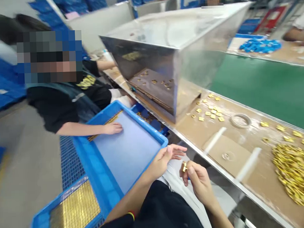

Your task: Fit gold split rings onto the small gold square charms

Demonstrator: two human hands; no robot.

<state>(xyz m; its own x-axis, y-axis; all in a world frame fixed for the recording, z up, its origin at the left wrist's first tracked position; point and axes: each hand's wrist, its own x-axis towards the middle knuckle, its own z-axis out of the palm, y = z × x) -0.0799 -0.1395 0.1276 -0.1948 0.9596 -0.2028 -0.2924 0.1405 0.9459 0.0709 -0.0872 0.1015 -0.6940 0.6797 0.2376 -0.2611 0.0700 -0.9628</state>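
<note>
Small gold piece [184,166] — shiny, blocky — held in right hand's [198,182] fingers, above lap [187,196].

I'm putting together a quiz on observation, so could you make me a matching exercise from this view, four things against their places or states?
1. Person's bare right hand
2. Bright blue heap of small pieces
3. Pale round ring
4. Large yellow-gold pile of small pieces

A. Beyond the flat green surface
B. At the picture's right edge
C. Holding a small gold-coloured piece
D. Between shiny metal box and gold pile

1-C, 2-A, 3-D, 4-B
</note>
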